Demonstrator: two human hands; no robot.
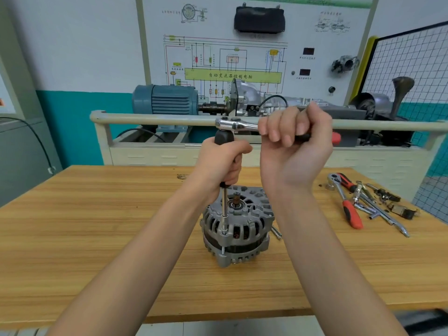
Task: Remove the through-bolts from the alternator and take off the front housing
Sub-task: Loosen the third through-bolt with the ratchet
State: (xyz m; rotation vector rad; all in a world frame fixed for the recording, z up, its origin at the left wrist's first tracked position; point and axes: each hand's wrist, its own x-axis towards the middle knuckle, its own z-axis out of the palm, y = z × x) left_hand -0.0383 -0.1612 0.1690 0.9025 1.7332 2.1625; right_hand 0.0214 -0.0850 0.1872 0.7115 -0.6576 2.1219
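Observation:
A grey alternator stands upright on the wooden bench, shaft end up. A long socket driver stands vertically on a through-bolt at the housing's front left edge. My left hand grips the driver's black handle. A chrome ratchet sits on top of that handle, lying level and pointing right. My right hand grips the ratchet's black and red handle. A loose bolt lies on the bench just right of the alternator.
A second red-handled ratchet, extension bars and small parts lie on the bench at the right. Behind the bench stands a training rig with a blue motor, a rail and a wiring diagram board.

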